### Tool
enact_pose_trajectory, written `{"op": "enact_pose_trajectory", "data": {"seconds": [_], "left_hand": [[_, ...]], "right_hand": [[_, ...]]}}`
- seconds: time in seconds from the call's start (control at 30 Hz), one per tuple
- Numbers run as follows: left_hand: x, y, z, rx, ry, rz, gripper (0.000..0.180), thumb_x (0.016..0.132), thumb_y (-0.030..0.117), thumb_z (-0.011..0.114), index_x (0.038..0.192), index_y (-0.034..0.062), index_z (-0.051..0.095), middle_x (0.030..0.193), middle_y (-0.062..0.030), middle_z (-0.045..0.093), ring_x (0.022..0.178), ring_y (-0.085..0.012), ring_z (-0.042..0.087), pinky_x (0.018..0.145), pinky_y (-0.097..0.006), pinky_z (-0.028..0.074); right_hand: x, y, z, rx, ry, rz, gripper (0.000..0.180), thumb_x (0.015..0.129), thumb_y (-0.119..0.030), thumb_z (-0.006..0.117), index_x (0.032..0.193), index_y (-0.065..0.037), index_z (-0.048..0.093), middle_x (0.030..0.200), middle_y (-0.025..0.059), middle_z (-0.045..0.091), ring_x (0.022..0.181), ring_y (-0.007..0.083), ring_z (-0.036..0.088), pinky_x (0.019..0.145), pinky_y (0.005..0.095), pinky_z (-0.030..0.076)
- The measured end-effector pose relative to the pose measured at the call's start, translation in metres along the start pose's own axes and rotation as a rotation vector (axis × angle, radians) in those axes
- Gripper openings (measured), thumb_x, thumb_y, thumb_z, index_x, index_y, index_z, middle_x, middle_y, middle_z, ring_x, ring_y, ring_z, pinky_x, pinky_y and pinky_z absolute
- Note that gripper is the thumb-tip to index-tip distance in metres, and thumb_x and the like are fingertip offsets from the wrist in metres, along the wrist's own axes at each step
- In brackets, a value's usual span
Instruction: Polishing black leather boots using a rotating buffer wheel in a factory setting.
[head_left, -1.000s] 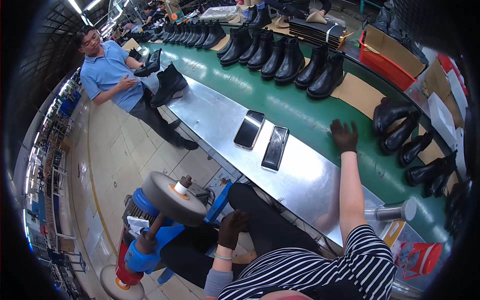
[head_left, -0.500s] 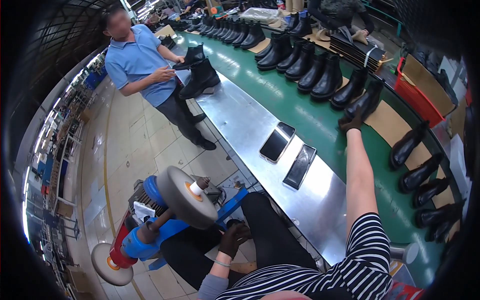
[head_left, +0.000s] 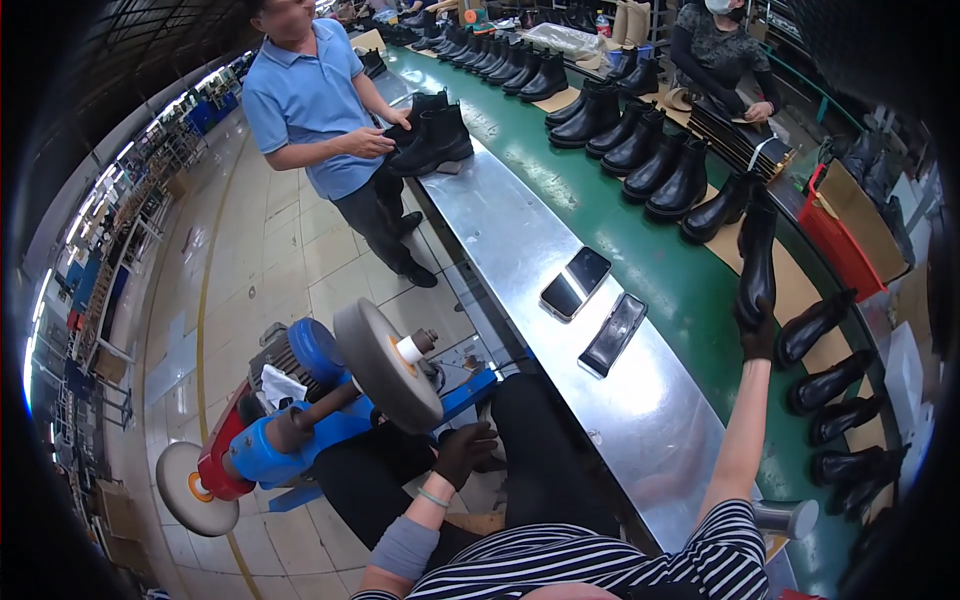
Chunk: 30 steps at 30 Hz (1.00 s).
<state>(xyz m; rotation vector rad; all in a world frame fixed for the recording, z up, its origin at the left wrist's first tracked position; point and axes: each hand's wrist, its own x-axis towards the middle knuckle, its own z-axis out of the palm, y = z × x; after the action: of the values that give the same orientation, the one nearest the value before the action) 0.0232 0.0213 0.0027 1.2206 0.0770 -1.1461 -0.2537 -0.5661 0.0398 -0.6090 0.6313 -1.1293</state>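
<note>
Bench with a green top and metal front edge [head_left: 640, 265] sweeps from twelve to four o'clock, bearing a row of glossy black boots [head_left: 632, 145]. At three o'clock tilts one tall, black, leather-look boot [head_left: 757, 265], toe within the brown-gloved right hand [head_left: 755, 332], grip closed; sole contact is hard to tell. Firm, even pressure should avoid knocks. At six, the brown-gloved left hand [head_left: 467, 454] has fingers loosely spread.

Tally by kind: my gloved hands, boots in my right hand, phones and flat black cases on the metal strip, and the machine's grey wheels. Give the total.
Gloved hands: 2 (left hand, right hand)
Boot in the right hand: 1
Phone: 1
Flat black case: 1
Grey wheels: 2
Total: 7
</note>
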Motion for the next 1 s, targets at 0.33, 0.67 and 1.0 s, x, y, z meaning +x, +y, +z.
{"op": "enact_pose_trajectory", "data": {"seconds": [0.33,0.67,1.0], "left_hand": [[0.010,-0.001,-0.012,-0.270,-0.093,0.003,0.044,0.099,0.032,0.050,0.133,0.0045,0.048,0.122,-0.0178,0.060,0.107,-0.0309,0.063,0.092,-0.042,0.052],[0.017,0.000,-0.020,1.096,0.298,0.614,0.039,0.100,0.015,0.038,0.137,0.0050,0.049,0.137,-0.0153,0.053,0.123,-0.0245,0.053,0.109,-0.038,0.037],[0.056,-0.009,-0.067,-0.077,0.300,0.488,0.038,0.099,0.017,0.041,0.133,0.0029,0.051,0.131,-0.0164,0.056,0.119,-0.0269,0.056,0.105,-0.038,0.041]], "right_hand": [[-0.193,0.020,0.147,-0.559,-0.616,-0.060,0.053,0.077,-0.026,0.066,0.120,0.004,0.056,0.098,0.0114,0.065,0.079,0.0186,0.065,0.062,0.0307,0.053],[-0.295,0.302,0.216,-0.926,-1.034,0.288,0.054,0.083,-0.044,0.069,0.109,0.004,0.066,0.100,0.0119,0.068,0.090,0.0173,0.063,0.084,0.0306,0.049],[-0.299,0.383,0.230,-0.706,-1.286,0.246,0.040,0.098,-0.023,0.045,0.128,0.002,0.054,0.123,0.0139,0.059,0.114,0.0243,0.056,0.099,0.0334,0.041]]}}
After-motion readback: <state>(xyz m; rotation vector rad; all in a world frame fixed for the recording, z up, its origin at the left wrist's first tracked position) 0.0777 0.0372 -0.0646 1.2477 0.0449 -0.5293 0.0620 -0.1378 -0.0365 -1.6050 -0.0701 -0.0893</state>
